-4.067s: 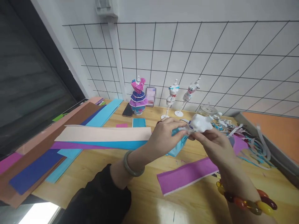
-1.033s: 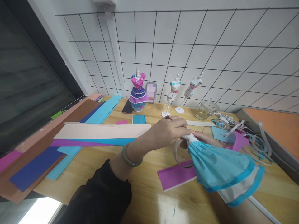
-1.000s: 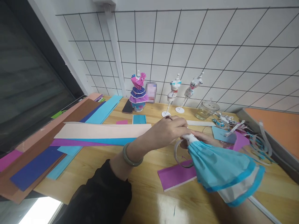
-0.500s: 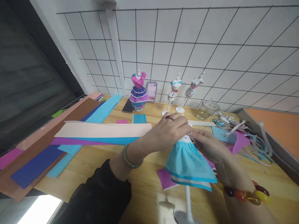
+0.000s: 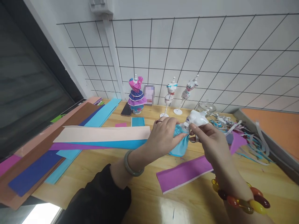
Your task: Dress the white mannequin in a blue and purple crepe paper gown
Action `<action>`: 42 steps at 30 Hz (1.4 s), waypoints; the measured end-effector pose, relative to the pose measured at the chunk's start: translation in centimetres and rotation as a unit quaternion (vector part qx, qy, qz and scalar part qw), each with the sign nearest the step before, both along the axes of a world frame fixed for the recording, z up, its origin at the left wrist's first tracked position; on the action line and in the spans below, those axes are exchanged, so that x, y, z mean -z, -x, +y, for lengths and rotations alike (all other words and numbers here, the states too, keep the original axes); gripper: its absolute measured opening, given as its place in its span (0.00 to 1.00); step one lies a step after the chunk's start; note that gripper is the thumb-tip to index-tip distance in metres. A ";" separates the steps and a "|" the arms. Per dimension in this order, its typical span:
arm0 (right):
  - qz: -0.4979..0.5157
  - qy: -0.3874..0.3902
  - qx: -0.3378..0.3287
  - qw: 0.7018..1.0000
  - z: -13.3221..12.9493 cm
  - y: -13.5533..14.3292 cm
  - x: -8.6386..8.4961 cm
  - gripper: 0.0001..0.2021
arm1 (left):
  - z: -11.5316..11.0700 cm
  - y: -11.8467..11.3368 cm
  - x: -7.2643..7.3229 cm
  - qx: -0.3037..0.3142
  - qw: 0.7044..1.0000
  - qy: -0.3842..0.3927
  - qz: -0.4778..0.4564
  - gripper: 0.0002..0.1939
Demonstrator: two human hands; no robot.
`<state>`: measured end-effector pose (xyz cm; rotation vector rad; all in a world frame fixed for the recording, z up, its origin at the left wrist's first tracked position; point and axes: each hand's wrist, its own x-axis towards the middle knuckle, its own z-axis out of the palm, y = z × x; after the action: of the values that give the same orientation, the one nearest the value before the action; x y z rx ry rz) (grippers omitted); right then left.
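Two hands (image 5: 163, 133) (image 5: 213, 140) grip the white mannequin (image 5: 198, 118) — tabletop (image 5: 146, 199) spreads wide below the pale-edged purple strip (image 5: 183, 173).

A: Identify the site type.
B: Craft workspace. Home or commercial premises: cannot be determined.
A: List the indicators.
B: Wooden worktop (image 5: 147, 200), coloured paper strips (image 5: 102, 133), miniature dress forms (image 5: 171, 88), one fitted with a ruffled dress (image 5: 136, 98), and loose trimmings (image 5: 253, 143).

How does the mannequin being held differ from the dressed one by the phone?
The held mannequin is tipped sideways; the dressed mannequin stands upright. The held mannequin's chest is bare white, while the dressed mannequin's is wrapped in pink. Both wear skirts.
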<state>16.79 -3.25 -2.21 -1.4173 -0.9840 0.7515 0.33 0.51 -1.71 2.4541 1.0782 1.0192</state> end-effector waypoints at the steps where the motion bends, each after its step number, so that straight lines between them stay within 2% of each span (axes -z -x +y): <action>1: -0.018 -0.003 0.008 1.000 -0.2 0.3 -0.1 0.18 | -0.1 -0.1 0.1 -0.004 1.000 0.005 0.008 0.17; 7: -0.092 -0.008 0.021 0.995 -1.1 1.6 -0.4 0.18 | -0.6 -0.8 0.7 -0.039 0.999 -0.007 -0.004 0.17; 11: -0.086 -0.012 0.002 0.996 -1.3 2.1 -0.4 0.18 | -0.5 -1.0 1.0 -0.045 0.998 -0.001 -0.031 0.14; 15: -0.091 -0.016 -0.031 0.995 -1.3 1.8 -0.4 0.20 | 0.0 -1.1 1.1 -0.040 0.997 0.026 -0.057 0.13; 19: -0.160 0.012 -0.041 0.986 -1.1 1.0 -0.5 0.21 | 0.3 -1.1 0.9 -0.022 0.995 0.045 -0.088 0.14; 21: -0.174 -0.003 -0.052 0.983 -1.0 0.6 -0.5 0.22 | 0.5 -1.0 0.7 -0.025 0.993 0.057 -0.105 0.15; 23: -0.165 -0.029 -0.049 0.985 -0.9 0.3 -0.4 0.22 | 0.8 -0.8 0.5 -0.027 0.988 0.080 -0.132 0.15; 26: -0.166 -0.037 -0.020 0.985 -1.0 -0.1 -0.2 0.21 | 1.3 -0.4 0.5 0.002 0.977 0.131 -0.170 0.14; 31: -0.255 -0.055 -0.016 0.965 -1.5 -0.3 -0.2 0.15 | 1.6 -0.2 0.7 0.052 0.965 0.175 -0.188 0.13; 38: -0.367 -0.139 -0.033 0.919 -2.4 -0.1 -1.0 0.09 | 1.8 0.0 0.5 0.067 0.959 0.203 -0.186 0.15; 42: -0.380 -0.137 -0.029 0.914 -2.2 -0.4 -0.9 0.08 | 1.9 0.1 0.5 0.077 0.957 0.201 -0.192 0.14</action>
<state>17.20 -5.46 -1.30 -1.4480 -1.6601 0.0574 0.28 2.46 -2.20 1.8854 0.8500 1.0496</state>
